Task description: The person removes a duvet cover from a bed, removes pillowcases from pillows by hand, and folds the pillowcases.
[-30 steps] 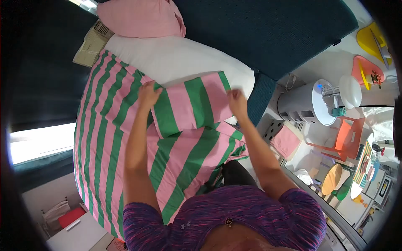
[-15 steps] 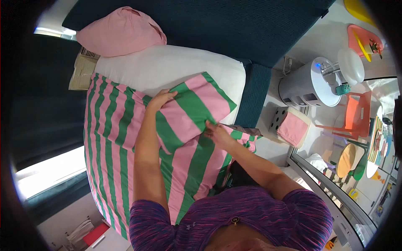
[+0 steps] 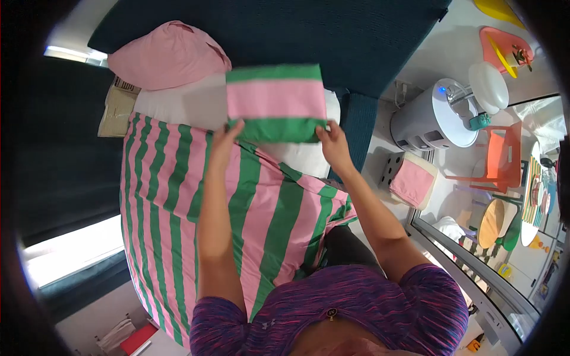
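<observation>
A small pillow in a pink and green striped cover (image 3: 276, 99) is raised over the white mattress (image 3: 172, 107), its outline slightly blurred. My left hand (image 3: 224, 142) grips its lower left corner, thumb on top. The lower right corner is pinched in my right hand (image 3: 333, 142). Below both hands, a duvet with the same stripes (image 3: 178, 172) covers most of the bed, its upper edge running slantwise under my forearms. A plain pink pillow (image 3: 169, 56) rests at the upper left of the bed.
A dark teal headboard (image 3: 267, 29) stands behind the bed. To the right are a round white side table (image 3: 454, 121) with a lamp, a stool with folded pink cloth (image 3: 412, 181) and an orange chair (image 3: 497, 157). Dark curtains (image 3: 71, 142) hang at the left.
The striped pillow has been lifted off the duvet and turned, and now hangs over the mattress. My right hand has shifted up and right to its lower right corner. The camera view has shifted.
</observation>
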{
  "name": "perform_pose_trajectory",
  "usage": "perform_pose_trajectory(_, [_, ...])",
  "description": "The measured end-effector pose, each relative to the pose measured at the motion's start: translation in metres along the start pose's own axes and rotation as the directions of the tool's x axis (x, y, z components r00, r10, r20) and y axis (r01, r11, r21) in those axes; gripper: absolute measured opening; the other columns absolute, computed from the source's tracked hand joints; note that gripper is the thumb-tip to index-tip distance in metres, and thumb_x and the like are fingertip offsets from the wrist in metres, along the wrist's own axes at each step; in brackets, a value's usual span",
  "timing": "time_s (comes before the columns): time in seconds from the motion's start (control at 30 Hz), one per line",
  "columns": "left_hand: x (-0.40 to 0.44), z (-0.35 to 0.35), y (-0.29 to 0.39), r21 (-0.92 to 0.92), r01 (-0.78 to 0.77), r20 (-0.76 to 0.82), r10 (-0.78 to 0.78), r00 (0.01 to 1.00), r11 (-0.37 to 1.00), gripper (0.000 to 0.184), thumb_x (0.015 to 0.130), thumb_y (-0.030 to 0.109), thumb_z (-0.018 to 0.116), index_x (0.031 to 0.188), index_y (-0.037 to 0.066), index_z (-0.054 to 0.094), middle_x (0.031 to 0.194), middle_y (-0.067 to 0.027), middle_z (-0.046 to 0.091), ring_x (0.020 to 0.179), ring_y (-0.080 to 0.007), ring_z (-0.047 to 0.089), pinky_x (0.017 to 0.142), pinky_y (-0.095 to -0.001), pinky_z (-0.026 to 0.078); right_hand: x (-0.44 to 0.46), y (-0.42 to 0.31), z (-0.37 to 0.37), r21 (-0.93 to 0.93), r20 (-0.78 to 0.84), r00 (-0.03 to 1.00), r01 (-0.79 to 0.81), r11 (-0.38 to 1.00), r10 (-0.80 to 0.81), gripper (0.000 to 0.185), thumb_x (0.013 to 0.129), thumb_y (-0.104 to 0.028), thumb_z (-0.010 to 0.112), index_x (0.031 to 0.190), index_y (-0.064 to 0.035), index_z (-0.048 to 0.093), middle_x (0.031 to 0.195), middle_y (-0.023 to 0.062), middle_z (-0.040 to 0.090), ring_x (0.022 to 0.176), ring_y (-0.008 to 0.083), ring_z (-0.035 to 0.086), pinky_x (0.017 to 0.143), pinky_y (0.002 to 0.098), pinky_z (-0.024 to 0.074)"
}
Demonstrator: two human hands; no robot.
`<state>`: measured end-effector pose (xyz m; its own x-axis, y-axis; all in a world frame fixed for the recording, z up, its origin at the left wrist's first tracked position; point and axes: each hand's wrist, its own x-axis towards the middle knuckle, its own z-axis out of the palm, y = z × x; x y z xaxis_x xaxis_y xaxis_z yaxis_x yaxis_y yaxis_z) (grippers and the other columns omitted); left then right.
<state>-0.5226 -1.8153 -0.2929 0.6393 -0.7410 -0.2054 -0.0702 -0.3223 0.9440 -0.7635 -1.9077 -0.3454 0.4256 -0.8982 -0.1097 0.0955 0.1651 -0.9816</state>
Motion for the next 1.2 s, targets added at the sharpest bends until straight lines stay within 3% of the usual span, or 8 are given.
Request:
perform_pose_trajectory(0.1, [-0.035, 0.011, -0.076, 0.311, 0.224, 0.101, -0.266, 0.959, 0.924, 0.043, 0.073, 0.029, 0.064, 0.100, -0.003, 0.055, 0.097, -0.0102, 0.059, 0.087, -0.0172, 0.053, 0.077, -0.0286, 0.039, -0.027, 0.090, -0.036, -0.289, 0.040, 0.947, -0.294, 0.911, 0.319, 0.045, 0.079, -0.029, 0.056, 0.108, 0.0041, 0.047, 0.084, 0.0183, 0.059, 0.079, 0.0277, 0.058, 0.069, 0.0327, 0.0441])
perform_pose_trajectory(0.27, [-0.045, 0.030, -0.107, 0.569, 0.255, -0.029, -0.291, 0.956, 0.782, 0.044, 0.074, 0.030, 0.063, 0.098, -0.006, 0.055, 0.092, -0.0140, 0.060, 0.085, -0.0215, 0.054, 0.075, -0.0303, 0.041, -0.011, 0.105, -0.027, -0.358, -0.235, 0.931, -0.349, 0.866, 0.279, 0.082, 0.065, -0.054, 0.063, 0.113, 0.0096, 0.043, 0.101, 0.0234, 0.055, 0.091, 0.0312, 0.056, 0.076, 0.0335, 0.0454])
perform_pose_trajectory(0.33, [-0.022, 0.029, -0.154, 0.290, -0.125, -0.111, 0.163, 0.980, 0.949, 0.051, 0.074, 0.032, 0.063, 0.104, -0.007, 0.051, 0.100, -0.0172, 0.057, 0.091, -0.0226, 0.053, 0.079, -0.0312, 0.041, 0.000, 0.048, -0.018, -0.250, -0.121, 0.845, -0.534, 0.807, 0.521, 0.083, 0.061, -0.056, 0.066, 0.109, 0.0089, 0.046, 0.098, 0.0194, 0.057, 0.089, 0.0270, 0.057, 0.074, 0.0340, 0.0459])
perform_pose_trajectory(0.4, [-0.009, 0.028, -0.156, 0.330, 0.140, -0.052, -0.130, 0.990, 0.934, 0.058, 0.074, 0.034, 0.063, 0.110, -0.008, 0.045, 0.107, -0.0188, 0.053, 0.096, -0.0242, 0.051, 0.082, -0.0318, 0.040, 0.004, 0.077, -0.016, -0.303, -0.108, 0.882, -0.468, 0.830, 0.458, 0.067, 0.065, -0.041, 0.070, 0.106, 0.0075, 0.048, 0.097, 0.0176, 0.058, 0.088, 0.0223, 0.057, 0.075, 0.0329, 0.0464])
perform_pose_trajectory(0.43, [-0.009, 0.035, -0.148, 0.307, 0.154, -0.019, -0.156, 0.988, 0.939, 0.060, 0.074, 0.034, 0.063, 0.113, -0.007, 0.043, 0.103, -0.0173, 0.054, 0.093, -0.0234, 0.052, 0.081, -0.0318, 0.041, 0.002, 0.069, -0.016, 0.009, 0.025, 0.868, -0.496, 0.868, 0.496, 0.048, 0.071, -0.026, 0.067, 0.101, 0.0076, 0.051, 0.092, 0.0151, 0.060, 0.083, 0.0198, 0.056, 0.070, 0.0329, 0.0465])
perform_pose_trajectory(0.53, [-0.033, 0.056, -0.077, 0.236, 0.324, 0.001, -0.334, 0.943, 0.916, 0.058, 0.077, 0.033, 0.061, 0.118, -0.003, 0.039, 0.094, -0.0120, 0.052, 0.088, -0.0198, 0.050, 0.079, -0.0304, 0.040, -0.019, 0.067, -0.049, -0.146, -0.225, 0.957, -0.218, 0.965, 0.182, 0.029, 0.076, -0.010, 0.058, 0.101, 0.0025, 0.052, 0.087, 0.0101, 0.060, 0.081, 0.0166, 0.055, 0.071, 0.0298, 0.0446])
perform_pose_trajectory(0.67, [-0.036, 0.032, -0.111, 0.284, 0.070, -0.024, -0.065, 0.998, 0.956, 0.052, 0.080, 0.029, 0.058, 0.118, -0.001, 0.039, 0.094, -0.0089, 0.050, 0.088, -0.0166, 0.047, 0.079, -0.0280, 0.039, -0.065, 0.033, -0.175, -0.405, -0.247, 0.969, -0.115, 0.907, 0.013, 0.033, 0.071, 0.010, 0.041, 0.100, -0.0021, 0.052, 0.090, 0.0086, 0.057, 0.091, 0.0180, 0.054, 0.080, 0.0284, 0.0425])
perform_pose_trajectory(1.2, [-0.026, -0.011, -0.118, 0.425, -0.076, -0.036, 0.101, 0.994, 0.902, 0.059, 0.080, 0.011, 0.058, 0.127, -0.003, 0.024, 0.115, -0.0189, 0.042, 0.098, -0.0228, 0.047, 0.084, -0.0301, 0.038, -0.127, 0.090, -0.419, -0.286, -0.595, 0.764, -0.490, 0.823, 0.249, 0.047, 0.071, -0.009, 0.062, 0.113, 0.0039, 0.044, 0.098, 0.0144, 0.058, 0.088, 0.0216, 0.056, 0.077, 0.0311, 0.0436])
